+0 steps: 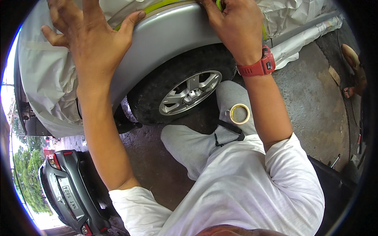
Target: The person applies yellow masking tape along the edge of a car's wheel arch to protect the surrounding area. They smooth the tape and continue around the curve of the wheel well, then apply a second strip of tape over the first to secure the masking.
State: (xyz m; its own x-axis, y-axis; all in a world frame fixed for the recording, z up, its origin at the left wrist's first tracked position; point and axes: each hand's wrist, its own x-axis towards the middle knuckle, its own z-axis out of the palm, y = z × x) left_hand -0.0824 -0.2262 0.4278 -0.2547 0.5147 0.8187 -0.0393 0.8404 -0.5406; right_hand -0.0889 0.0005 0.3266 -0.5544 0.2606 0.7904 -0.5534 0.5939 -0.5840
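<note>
A strip of lime-green tape [159, 5] runs along the upper edge of a silver car fender [157, 43], beside the paper sheeting. My left hand [89, 43] lies spread over the paper sheet [49, 76], its thumb tip at the tape strip. Farther right along the fender's edge, my right hand [238, 29] has its fingers curled round a lime-green tape roll [219, 4], of which only a small part shows. A red watch [260, 65] is on that wrist. Below the fender sits the wheel [191, 92], with a black tyre and silver spokes.
A cream tape roll [239, 114] rests on my grey-trousered leg. More crumpled paper [291, 23] covers the car at the upper right. Another person's foot [348, 92] is at the far right. Behind on the left stands a dark car [71, 192].
</note>
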